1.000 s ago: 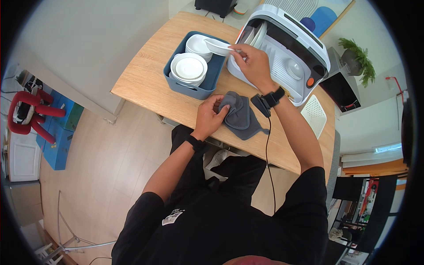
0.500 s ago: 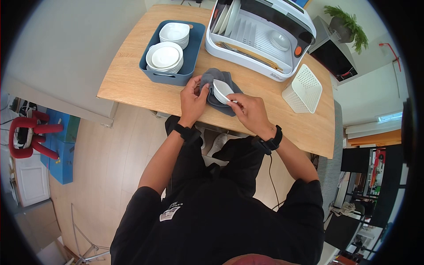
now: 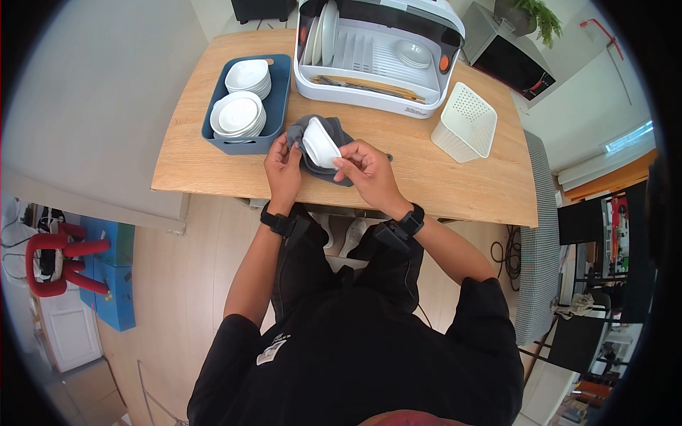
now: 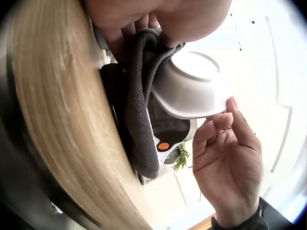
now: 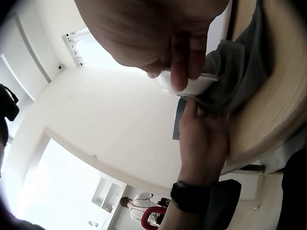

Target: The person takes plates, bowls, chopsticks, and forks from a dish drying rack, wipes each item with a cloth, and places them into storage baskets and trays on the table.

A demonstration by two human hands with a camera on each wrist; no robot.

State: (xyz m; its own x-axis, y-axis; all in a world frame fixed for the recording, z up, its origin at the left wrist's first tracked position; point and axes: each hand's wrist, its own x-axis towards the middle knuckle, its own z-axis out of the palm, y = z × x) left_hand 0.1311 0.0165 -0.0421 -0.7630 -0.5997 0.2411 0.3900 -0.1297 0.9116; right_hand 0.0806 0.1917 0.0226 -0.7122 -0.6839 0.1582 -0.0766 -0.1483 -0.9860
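A small white bowl (image 3: 321, 144) is tilted over the table's front part, above a dark grey cloth (image 3: 341, 129). My right hand (image 3: 373, 176) pinches the bowl's rim between thumb and fingers. On the other side, my left hand (image 3: 284, 174) grips the bunched cloth, thumb on top. In the left wrist view the bowl (image 4: 192, 91) shows its outside and foot ring, with the cloth (image 4: 141, 110) folded against one side. The right wrist view has the right hand's fingers covering part of the bowl (image 5: 204, 85).
Left on the table stands a blue-grey bin (image 3: 282, 92) with stacked white bowls (image 3: 238, 117). Behind is a white dish cabinet (image 3: 366, 96), its lid up, with plates (image 3: 328, 35), small dishes and chopsticks inside. A white perforated basket (image 3: 455, 135) stands at the right.
The right hand has brought the white bowl from above the bin down to the cloth in the left hand. The head view has shifted, and the bowl now lies against the cloth.
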